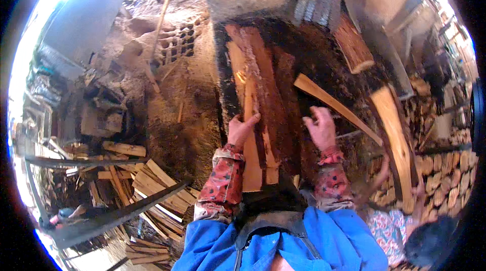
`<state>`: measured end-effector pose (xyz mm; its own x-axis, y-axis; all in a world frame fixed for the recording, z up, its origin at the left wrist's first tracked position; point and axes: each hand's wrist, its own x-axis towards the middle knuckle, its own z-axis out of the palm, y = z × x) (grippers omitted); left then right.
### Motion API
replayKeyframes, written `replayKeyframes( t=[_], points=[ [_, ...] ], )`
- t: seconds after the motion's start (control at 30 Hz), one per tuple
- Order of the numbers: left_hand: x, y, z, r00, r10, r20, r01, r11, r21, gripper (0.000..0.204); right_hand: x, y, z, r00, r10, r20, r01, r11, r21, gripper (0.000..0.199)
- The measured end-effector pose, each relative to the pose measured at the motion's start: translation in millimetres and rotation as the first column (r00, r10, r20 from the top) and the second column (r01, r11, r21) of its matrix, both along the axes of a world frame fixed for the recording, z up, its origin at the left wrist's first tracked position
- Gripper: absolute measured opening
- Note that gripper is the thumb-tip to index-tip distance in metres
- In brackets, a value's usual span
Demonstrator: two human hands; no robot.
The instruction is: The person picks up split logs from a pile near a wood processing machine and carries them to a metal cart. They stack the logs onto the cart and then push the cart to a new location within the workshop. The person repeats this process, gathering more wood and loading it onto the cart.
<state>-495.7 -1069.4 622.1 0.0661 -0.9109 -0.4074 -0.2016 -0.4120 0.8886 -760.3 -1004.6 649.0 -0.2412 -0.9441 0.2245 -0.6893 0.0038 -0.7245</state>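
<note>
My left hand (242, 130) is closed round the left edge of a pale wooden plank (252, 162), its thumb lying on the wood. Under and beside that plank lie darker, bark-edged boards (268, 78), stretching away from me along a dark bench. My right hand (321, 126) hangs just right of these boards, fingers curved and apart, holding nothing. Close to it, a narrow strip of wood (339, 109) lies at a slant. Both my forearms wear red patterned sleeve covers below blue sleeves.
At the right, a co-worker's hand (418, 191) touches a tall bark-edged slab (394, 134). Farther off lies a thick log piece (353, 45). Stacked firewood (445, 182) fills the lower right. Cut slats (164, 185) lie at the lower left behind a metal bar (121, 215).
</note>
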Motion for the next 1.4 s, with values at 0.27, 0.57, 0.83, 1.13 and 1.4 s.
replayKeyframes(
  t=[0.27,0.57,0.83,1.13,1.4],
  points=[
    [0.1,-3.6,-18.5,0.997,-0.007,-0.078,0.005,1.000,-0.026,0.058,-111.7,-44.1,-62.6,0.842,-0.090,-0.532,0.203,0.966,0.159,0.051],
    [-7.0,0.8,-0.8,0.990,-0.018,-0.143,0.011,0.998,-0.054,0.055,-126.3,-28.8,-66.2,0.977,0.077,-0.198,-0.051,0.990,0.131,0.022],
    [0.9,5.5,5.5,0.991,-0.053,-0.126,0.037,0.992,-0.121,0.059,-51.4,-23.4,20.6,0.974,0.144,-0.174,-0.153,0.987,-0.042,0.017],
    [-3.9,-9.6,-40.9,0.989,-0.091,-0.116,0.090,0.996,-0.014,0.081,25.1,-132.1,37.1,0.875,0.214,0.434,-0.210,0.976,-0.058,0.043],
    [-4.1,-5.9,-42.1,0.998,-0.037,-0.044,0.030,0.987,-0.160,0.078,72.4,-116.3,2.9,0.974,0.201,-0.103,-0.205,0.978,-0.037,0.048]
  ],
)
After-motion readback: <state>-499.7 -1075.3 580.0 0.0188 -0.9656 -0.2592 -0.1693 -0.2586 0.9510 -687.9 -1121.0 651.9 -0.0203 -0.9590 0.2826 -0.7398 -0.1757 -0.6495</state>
